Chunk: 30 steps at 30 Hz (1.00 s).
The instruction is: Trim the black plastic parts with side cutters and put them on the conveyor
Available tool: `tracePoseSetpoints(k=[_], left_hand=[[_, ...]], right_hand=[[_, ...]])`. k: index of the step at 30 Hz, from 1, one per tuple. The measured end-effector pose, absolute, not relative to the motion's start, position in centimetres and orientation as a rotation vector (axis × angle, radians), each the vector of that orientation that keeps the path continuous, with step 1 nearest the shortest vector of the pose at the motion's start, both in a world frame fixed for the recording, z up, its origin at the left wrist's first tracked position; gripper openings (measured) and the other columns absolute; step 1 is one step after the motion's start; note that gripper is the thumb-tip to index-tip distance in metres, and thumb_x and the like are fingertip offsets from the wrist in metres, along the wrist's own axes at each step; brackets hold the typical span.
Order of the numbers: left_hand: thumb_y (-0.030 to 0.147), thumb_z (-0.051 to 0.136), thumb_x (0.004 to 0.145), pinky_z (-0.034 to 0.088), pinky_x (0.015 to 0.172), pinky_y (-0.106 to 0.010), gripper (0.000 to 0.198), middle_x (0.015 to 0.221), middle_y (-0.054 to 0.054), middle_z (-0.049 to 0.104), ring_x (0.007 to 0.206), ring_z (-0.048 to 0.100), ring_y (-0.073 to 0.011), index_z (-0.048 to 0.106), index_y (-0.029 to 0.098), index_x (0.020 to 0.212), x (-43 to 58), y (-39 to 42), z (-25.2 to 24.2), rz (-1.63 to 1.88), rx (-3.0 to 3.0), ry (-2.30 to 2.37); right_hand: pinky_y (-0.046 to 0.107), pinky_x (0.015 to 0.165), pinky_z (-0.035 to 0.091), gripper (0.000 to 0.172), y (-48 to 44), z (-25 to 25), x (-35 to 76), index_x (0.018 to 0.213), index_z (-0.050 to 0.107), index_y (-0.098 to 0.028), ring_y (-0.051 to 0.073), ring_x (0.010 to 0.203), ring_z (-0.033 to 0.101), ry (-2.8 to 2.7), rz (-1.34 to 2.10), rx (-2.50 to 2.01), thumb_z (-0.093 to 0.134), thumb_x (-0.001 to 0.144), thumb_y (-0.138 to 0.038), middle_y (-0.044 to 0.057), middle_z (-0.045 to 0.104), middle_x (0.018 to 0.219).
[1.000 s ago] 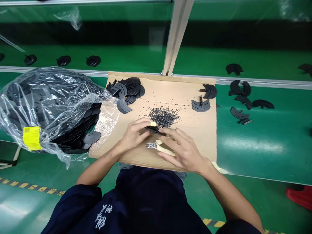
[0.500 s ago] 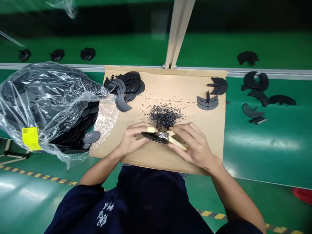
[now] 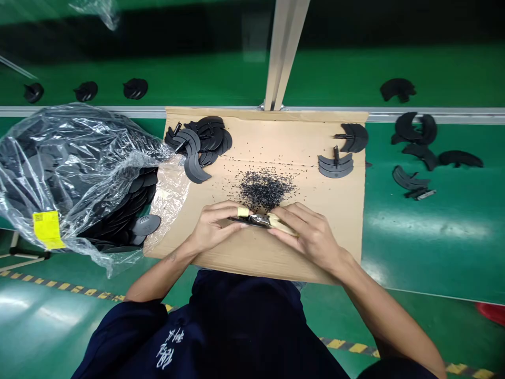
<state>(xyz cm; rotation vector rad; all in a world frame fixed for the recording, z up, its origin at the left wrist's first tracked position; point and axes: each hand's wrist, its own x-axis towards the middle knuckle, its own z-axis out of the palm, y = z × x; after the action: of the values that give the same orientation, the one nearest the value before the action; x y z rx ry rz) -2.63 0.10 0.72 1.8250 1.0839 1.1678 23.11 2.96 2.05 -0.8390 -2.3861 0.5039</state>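
- The left hand (image 3: pixel 211 227) pinches a thin black part (image 3: pixel 252 224) by its left end, thumb below and taped finger above, closed with no gap to spare.
- The right hand (image 3: pixel 311 231) is wrapped around the pale yellow handles of a pair of cutters (image 3: pixel 283 226), fingers curled in.
- The black part lies between the two hands, just on the near side of a heap of black bits (image 3: pixel 266 189) on the cardboard (image 3: pixel 335 210); the cutters' metal head meets its upper side. From where I stand, I can't tell whether the blades are biting.
- Judging by that heap, a good deal of clipping is done, though this piece looks unfinished.
- Curved pieces lie stacked (image 3: pixel 209 134) at the cardboard's far left, with two more at its far right; which are finished, I can't say.
- Plenty of dark parts fill the clear bag (image 3: pixel 79 173) on the left, perhaps work left to do.
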Motion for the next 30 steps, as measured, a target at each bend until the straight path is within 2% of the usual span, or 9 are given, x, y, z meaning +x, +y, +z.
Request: tracePoseSetpoints(k=[9, 14, 19, 22, 24, 28, 30], left_hand=[[0.024, 0.067, 0.095, 0.054, 0.094, -0.043, 0.025, 0.100, -0.007, 0.075, 0.099, 0.067, -0.0214, 0.072, 0.022, 0.120, -3.5, 1.6, 1.5, 0.965, 2.167, 1.062], [0.030, 0.061, 0.099, 0.055, 0.088, -0.035, 0.024, 0.105, -0.007, 0.073, 0.097, 0.067, -0.0200, 0.071, 0.020, 0.118, -3.8, 2.7, 0.8, 0.957, 1.914, 1.182], [0.048, 0.050, 0.103, 0.060, 0.090, -0.035, 0.041, 0.108, -0.011, 0.076, 0.099, 0.072, -0.0223, 0.068, 0.013, 0.115, -2.8, 3.5, -0.6, 0.880, 1.627, 1.197], [0.045, 0.033, 0.109, 0.063, 0.089, -0.032, 0.050, 0.101, -0.009, 0.078, 0.097, 0.075, -0.0211, 0.072, 0.014, 0.109, -2.4, 4.9, -0.7, 0.952, 1.689, 1.185], [0.042, 0.028, 0.110, 0.063, 0.089, -0.031, 0.052, 0.101, -0.006, 0.079, 0.099, 0.076, -0.0199, 0.074, 0.017, 0.107, -2.7, 6.5, 0.0, 1.010, 1.761, 1.189], [0.032, 0.048, 0.106, 0.059, 0.101, -0.036, 0.029, 0.118, -0.006, 0.076, 0.113, 0.072, -0.0211, 0.072, 0.020, 0.119, -5.4, 11.7, 3.1, 1.041, 1.883, 1.288], [0.024, 0.057, 0.101, 0.057, 0.105, -0.035, 0.027, 0.126, -0.007, 0.073, 0.117, 0.070, -0.0201, 0.069, 0.020, 0.124, -7.4, 15.1, 5.0, 0.904, 2.013, 1.565]], right_hand=[[0.035, 0.077, 0.051, 0.033, 3.1, 2.2, 22.7, 0.123, 0.065, -0.015, 0.024, 0.089, 0.063, -2.485, 0.151, -1.044, 0.059, 0.102, -0.039, 0.012, 0.074, 0.102], [0.039, 0.083, 0.048, 0.039, 2.9, 2.9, 24.2, 0.127, 0.061, -0.014, 0.029, 0.099, 0.059, -2.539, 0.047, -1.308, 0.048, 0.105, -0.043, 0.016, 0.071, 0.110], [0.044, 0.083, 0.048, 0.043, 2.3, 1.1, 27.0, 0.127, 0.060, -0.008, 0.033, 0.099, 0.056, -2.454, -0.206, -1.583, 0.040, 0.104, -0.039, 0.022, 0.067, 0.110], [0.049, 0.081, 0.051, 0.044, 2.9, -0.7, 28.2, 0.129, 0.061, -0.010, 0.036, 0.100, 0.057, -2.358, -0.287, -1.609, 0.041, 0.102, -0.040, 0.023, 0.066, 0.112], [0.052, 0.082, 0.053, 0.047, 3.5, -1.2, 28.7, 0.131, 0.061, -0.009, 0.038, 0.103, 0.059, -2.336, -0.314, -1.531, 0.043, 0.101, -0.042, 0.025, 0.066, 0.113], [0.059, 0.086, 0.056, 0.051, 2.3, 0.1, 29.5, 0.136, 0.059, -0.012, 0.045, 0.115, 0.061, -2.227, -0.274, -1.467, 0.046, 0.100, -0.046, 0.026, 0.065, 0.120], [0.056, 0.081, 0.061, 0.045, -0.7, 1.1, 29.5, 0.137, 0.059, -0.021, 0.041, 0.108, 0.067, -2.143, -0.122, -1.434, 0.049, 0.098, -0.042, 0.021, 0.067, 0.119]])
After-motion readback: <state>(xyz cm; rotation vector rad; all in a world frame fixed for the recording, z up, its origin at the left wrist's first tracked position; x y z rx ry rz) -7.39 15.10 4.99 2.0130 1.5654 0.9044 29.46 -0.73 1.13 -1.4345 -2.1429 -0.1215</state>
